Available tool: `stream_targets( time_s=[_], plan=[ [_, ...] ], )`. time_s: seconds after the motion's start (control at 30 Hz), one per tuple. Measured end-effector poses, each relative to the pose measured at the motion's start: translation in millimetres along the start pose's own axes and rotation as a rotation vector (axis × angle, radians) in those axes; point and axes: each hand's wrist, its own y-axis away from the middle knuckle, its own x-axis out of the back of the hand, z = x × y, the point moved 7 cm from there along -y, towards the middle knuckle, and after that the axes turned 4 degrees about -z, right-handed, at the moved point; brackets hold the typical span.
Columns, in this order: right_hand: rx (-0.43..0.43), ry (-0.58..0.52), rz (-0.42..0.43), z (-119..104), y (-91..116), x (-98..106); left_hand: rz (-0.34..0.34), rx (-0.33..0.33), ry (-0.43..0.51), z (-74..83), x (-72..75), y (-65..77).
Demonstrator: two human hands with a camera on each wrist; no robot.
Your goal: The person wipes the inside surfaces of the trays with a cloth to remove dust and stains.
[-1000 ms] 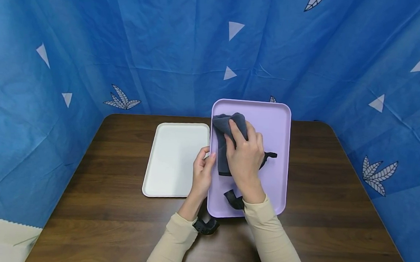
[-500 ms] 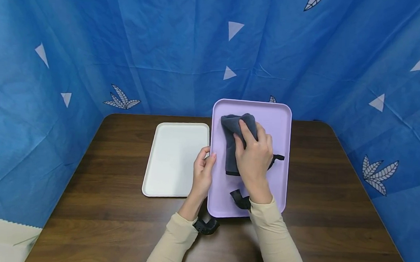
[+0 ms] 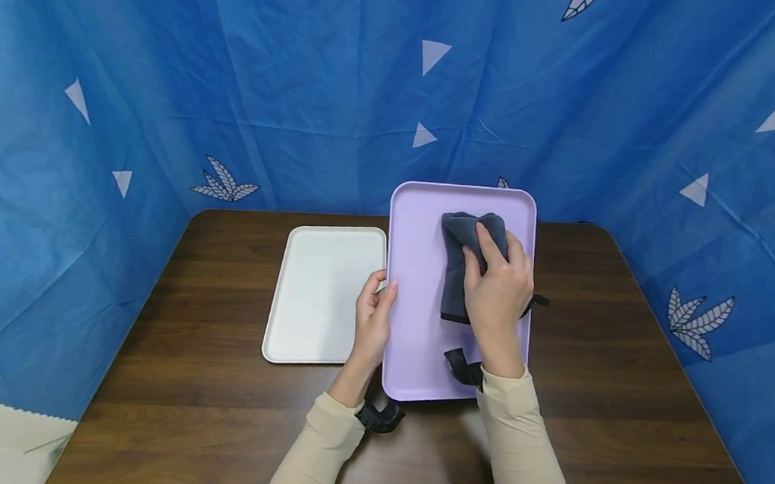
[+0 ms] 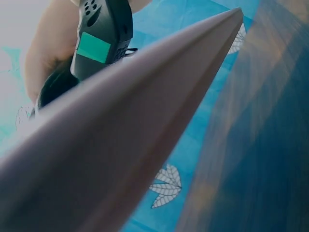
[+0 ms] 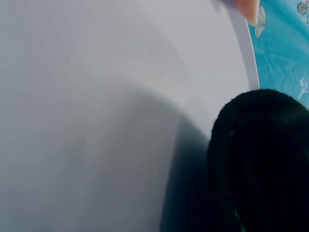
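White, plastic-look: white tray (image 3: 326,298), 1 pc., rect., rimmed; flat on table (image 3: 189,378), just L of the left fingers, long axis running near-to-far. R edge meets purple tray's edge in head view; contact or overlap, can't tell.

Left hand (image 3: 372,320), 1: at purple tray's L rim, thumb on rim, other fingers partly hidden behind; reads as a pinch. Black cam. (image 3: 380,417) strapped at wrist.

Purple tray (image 3: 413,304), 1 pc., rect., rimmed: immed. R of left fingers, runs under right hand. Long axis near-to-far. Left-wrist view has its outer side raised at a slant off the table.

Grey cloth (image 3: 455,277), 1 pc., folded, dark hem at near end: on purple tray's floor, R half. Key relation: cloth lies directly under right fingertips, a bit past them at far end, tail trailing back twd. the wrist on thumb's L side. Long axis approx. parallel to tray's. Right hand is nearer (touching); left fingers well apart, tray floor btwn.

Right hand (image 3: 500,295), 1: thumb + index curled on bunched cloth, gripping it; remaining fingers partly hidden. Outer knuckles abt. level w/ tray's R rim. 2nd black cam. (image 3: 463,367) at wrist.

Backdrop: blue curtain (image 3: 302,116), beyond all fingers.
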Motion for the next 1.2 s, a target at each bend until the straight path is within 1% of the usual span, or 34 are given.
stream_targets(
  time_s=[0.17,0.33,0.57,1.0,1.2],
  plan=[
    [-0.033,0.008,0.015,11,-1,3,0.004,0.005,-0.003,-2.0,1.2,-0.4],
    [-0.057,0.025,0.009,21,-2,7,0.004,-0.002,-0.006,-1.6,1.6,-0.9],
    [-0.087,0.027,0.011,30,-2,10,0.01,0.0,-0.005,-1.6,1.8,-0.9],
    [-0.117,0.027,0.003,31,0,8,0.013,0.005,-0.024,-2.9,1.8,-0.8],
    [-0.11,0.028,0.0,28,2,6,0.009,-0.005,-0.027,-0.6,1.7,-0.6]
  ],
)
